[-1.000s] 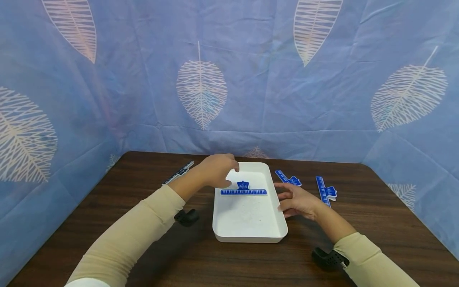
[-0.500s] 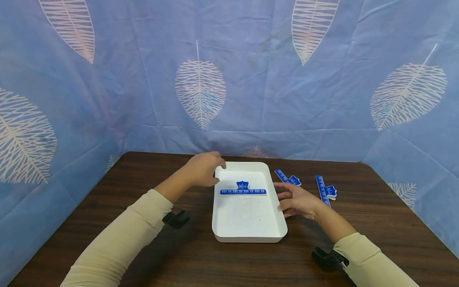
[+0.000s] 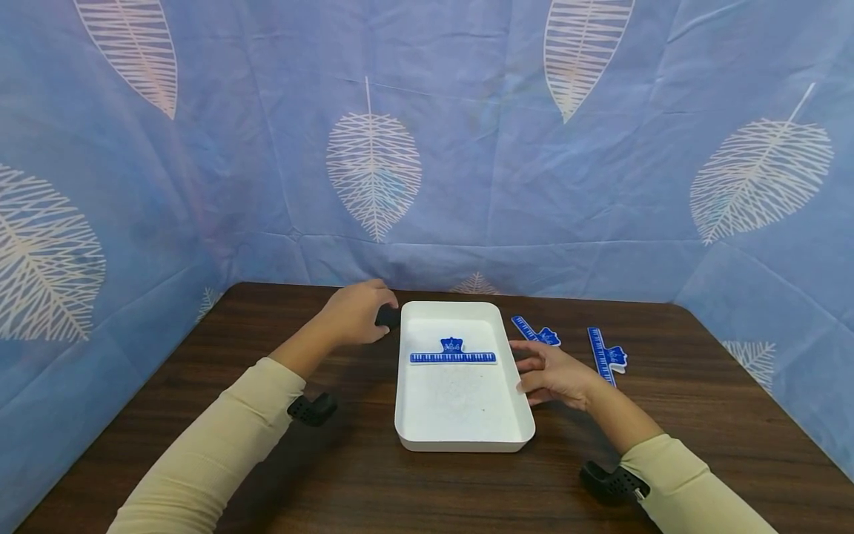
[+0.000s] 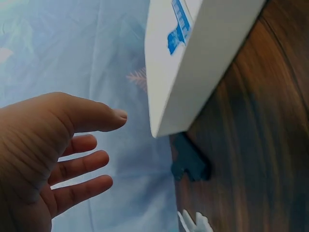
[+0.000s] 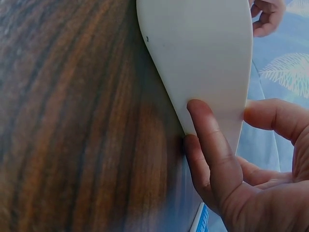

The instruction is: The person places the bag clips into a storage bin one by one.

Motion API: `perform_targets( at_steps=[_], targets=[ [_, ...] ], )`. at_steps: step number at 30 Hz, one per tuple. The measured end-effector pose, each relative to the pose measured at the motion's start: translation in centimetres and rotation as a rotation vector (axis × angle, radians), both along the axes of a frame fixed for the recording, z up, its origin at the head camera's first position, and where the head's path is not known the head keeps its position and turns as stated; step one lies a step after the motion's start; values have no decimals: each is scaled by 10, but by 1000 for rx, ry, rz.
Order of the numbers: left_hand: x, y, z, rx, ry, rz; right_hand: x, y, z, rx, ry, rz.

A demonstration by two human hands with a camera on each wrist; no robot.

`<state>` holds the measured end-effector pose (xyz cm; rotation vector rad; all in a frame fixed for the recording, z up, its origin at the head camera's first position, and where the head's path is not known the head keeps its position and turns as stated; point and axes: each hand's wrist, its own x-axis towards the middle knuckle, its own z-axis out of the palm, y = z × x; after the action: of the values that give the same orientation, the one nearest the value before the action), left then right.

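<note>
A white tray (image 3: 460, 415) holds a blue clip (image 3: 452, 356) with a piano-key pattern along its bar. Left of the tray's far corner is my left hand (image 3: 350, 315), thumb and fingers apart. In the gap between them shows a dark clip-like piece (image 3: 388, 316); the left wrist view has this dark piece (image 4: 192, 162) on the table, apart from the fingers. My right hand (image 3: 554, 374) touches the tray's right side. From the right wrist, the fingertips (image 5: 199, 108) lie on the outer wall and another digit meets the rim.
Two more blue piano-pattern clips lie on the dark wooden table (image 3: 467, 489), one clip (image 3: 543, 335) just beyond my right hand and another clip (image 3: 606, 356) farther right. A small white piece (image 4: 195, 222) shows near the left hand. Blue leaf-patterned cloth (image 3: 440, 185) hangs behind the table.
My left hand has moved left from over the tray to beside its far left corner, uncovering the tray's left rim. The right hand and the tray stay in place.
</note>
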<state>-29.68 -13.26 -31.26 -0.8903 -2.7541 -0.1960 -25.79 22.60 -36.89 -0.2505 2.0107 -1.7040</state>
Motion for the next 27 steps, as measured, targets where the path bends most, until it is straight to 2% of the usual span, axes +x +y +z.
perform_targets(
  at_steps=[8, 19, 27],
  targets=[
    [-10, -14, -14, 17, 27, 24, -2, 1, -2, 14, 7, -2],
    [-25, -22, -34, 38, -44, 115, -2, 4, -2, 16, 12, 2],
    [-32, -20, -44, 29, -45, 100, 0, 3, -3, -8, 12, 18]
  ],
)
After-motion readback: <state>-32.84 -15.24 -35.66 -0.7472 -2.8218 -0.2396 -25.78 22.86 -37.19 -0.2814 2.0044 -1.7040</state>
